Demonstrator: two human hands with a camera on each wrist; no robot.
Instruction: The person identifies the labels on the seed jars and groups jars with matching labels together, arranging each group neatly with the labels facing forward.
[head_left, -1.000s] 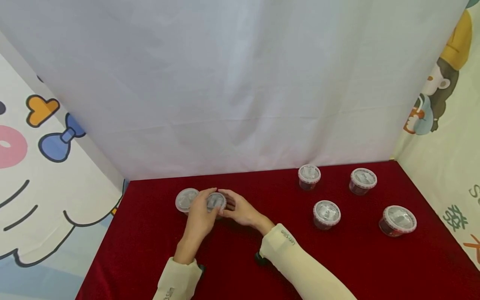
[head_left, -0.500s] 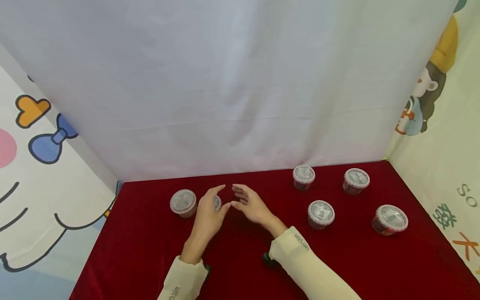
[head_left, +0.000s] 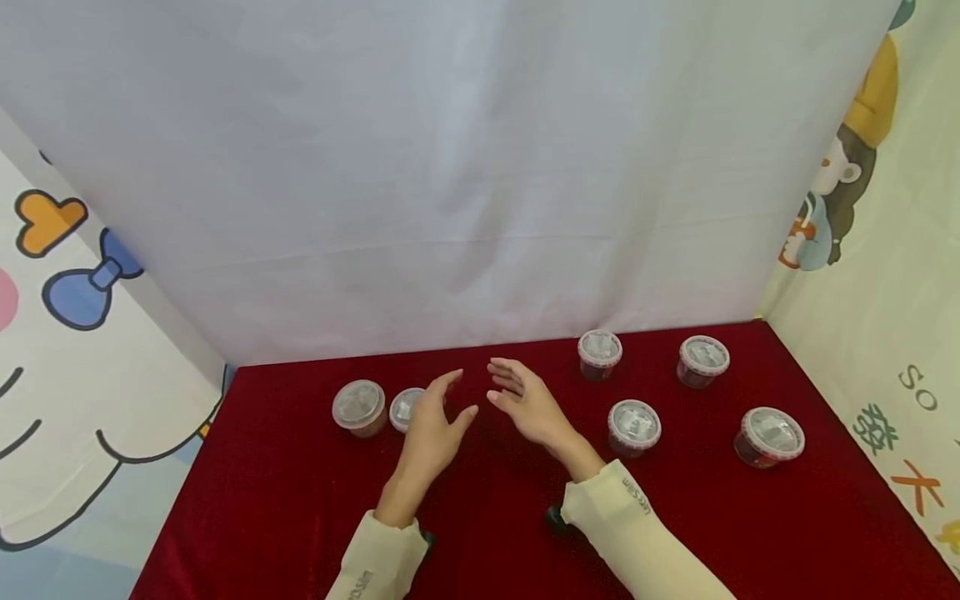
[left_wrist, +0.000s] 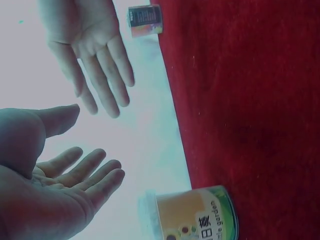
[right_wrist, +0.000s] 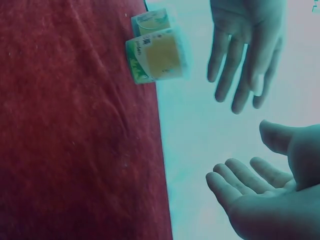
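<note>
Small sideways print on the right sleeve cuff (head_left: 636,498), lower centre of the head view, seems to read "Let's Slim". The left sleeve cuff (head_left: 365,583) at the bottom edge carries similar print, too small to read. The cup label (left_wrist: 200,220), bottom of the left wrist view, shows "garden" beside Chinese characters. The right wall banner (head_left: 900,400) shows the letters "SO".
</note>
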